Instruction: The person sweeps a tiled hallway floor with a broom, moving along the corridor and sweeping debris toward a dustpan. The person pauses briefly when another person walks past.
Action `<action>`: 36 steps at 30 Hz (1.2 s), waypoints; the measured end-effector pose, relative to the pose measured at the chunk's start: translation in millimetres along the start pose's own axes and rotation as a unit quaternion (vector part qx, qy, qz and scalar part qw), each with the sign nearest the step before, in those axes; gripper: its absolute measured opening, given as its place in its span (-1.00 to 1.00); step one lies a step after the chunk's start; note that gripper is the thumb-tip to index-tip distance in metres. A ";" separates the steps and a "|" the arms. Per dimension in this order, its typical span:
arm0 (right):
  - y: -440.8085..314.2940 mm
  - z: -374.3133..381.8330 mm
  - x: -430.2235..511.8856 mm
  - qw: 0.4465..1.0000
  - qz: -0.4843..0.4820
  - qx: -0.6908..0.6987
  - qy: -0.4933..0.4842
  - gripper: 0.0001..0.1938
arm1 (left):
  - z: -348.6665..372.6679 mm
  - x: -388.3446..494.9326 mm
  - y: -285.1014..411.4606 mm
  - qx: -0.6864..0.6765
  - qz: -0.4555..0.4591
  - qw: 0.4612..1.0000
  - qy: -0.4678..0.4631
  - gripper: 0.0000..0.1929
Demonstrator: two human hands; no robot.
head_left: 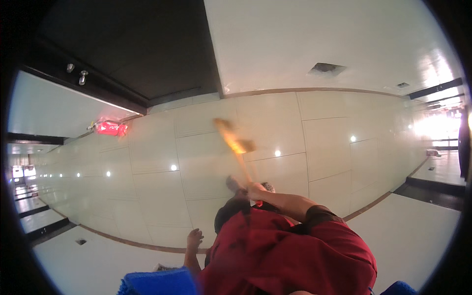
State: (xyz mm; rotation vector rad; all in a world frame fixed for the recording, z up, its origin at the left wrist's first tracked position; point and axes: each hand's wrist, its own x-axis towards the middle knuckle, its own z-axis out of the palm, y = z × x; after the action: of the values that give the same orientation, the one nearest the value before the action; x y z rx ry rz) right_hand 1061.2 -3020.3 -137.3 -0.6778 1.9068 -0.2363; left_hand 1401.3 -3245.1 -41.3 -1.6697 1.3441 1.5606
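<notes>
My right hand (257,191) is closed round the long handle of a blurred yellow-orange tool, perhaps a broom or brush (238,144); its wide head reaches out in front of my feet, over the tiled floor (206,162). Whether the head touches the floor cannot be told. A small red thing (259,203) shows just below that hand. My left hand (195,238) hangs out at my left side with its fingers apart and nothing in it. Blue fluffy cloth (158,283) lies close to the camera at the bottom, below my left hand.
A dark door (140,48) stands ahead on the left, in a white wall (273,44). A bright red object in clear wrapping (110,128) sits on the floor by the left wall. The corridor stretches away to both sides. Square wall openings (326,68) show, one ahead.
</notes>
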 end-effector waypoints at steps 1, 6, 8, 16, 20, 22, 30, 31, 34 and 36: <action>-10.8 -9.3 2.3 0.996 0.005 0.083 0.015 -0.67 | 4.2 1.7 0.5 0.003 -0.002 1.000 0.007 -0.51; -5.1 -103.9 -19.0 0.993 -0.059 0.059 -0.084 -0.56 | 8.3 3.1 23.1 0.001 0.035 0.999 -0.022 -0.53; 41.9 -104.8 -53.4 0.992 -0.097 0.080 -0.008 -0.50 | 5.5 6.1 35.2 -0.005 0.042 0.999 -0.019 -0.55; 252.2 -200.5 -291.7 0.946 0.223 0.127 0.197 -0.43 | 61.6 13.9 71.0 -0.032 0.001 0.999 0.042 -0.58; 362.6 -219.4 -332.3 0.898 0.296 0.151 0.287 -0.55 | 129.9 23.8 79.7 -0.118 -0.028 0.992 -0.019 -0.55; 407.0 -244.9 -318.0 0.855 0.331 0.221 0.334 -0.75 | 181.9 -2.6 129.5 0.085 0.023 0.995 -0.054 -0.58; 541.3 -371.0 -144.2 0.721 0.456 0.435 0.286 -0.85 | 193.9 -48.5 210.5 -0.003 0.020 0.998 0.053 -0.57; 550.9 -378.8 -126.3 0.700 0.447 0.470 0.297 -0.82 | 193.2 -58.9 220.7 -0.013 0.025 0.997 0.078 -0.57; 493.4 -362.5 -40.3 0.700 0.334 0.546 0.316 -0.80 | 193.3 -81.3 211.2 -0.017 0.027 0.993 0.113 -0.55; 425.3 -333.4 -1.0 0.812 0.230 0.456 0.283 -0.88 | 203.1 -81.3 190.1 -0.047 0.031 0.995 0.087 -0.57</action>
State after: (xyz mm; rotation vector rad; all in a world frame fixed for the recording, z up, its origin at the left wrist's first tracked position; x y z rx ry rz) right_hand 616.3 -2717.6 -186.3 0.5705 2.1095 -1.0424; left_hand 1152.2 -3120.3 38.4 -1.8751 1.4410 1.5654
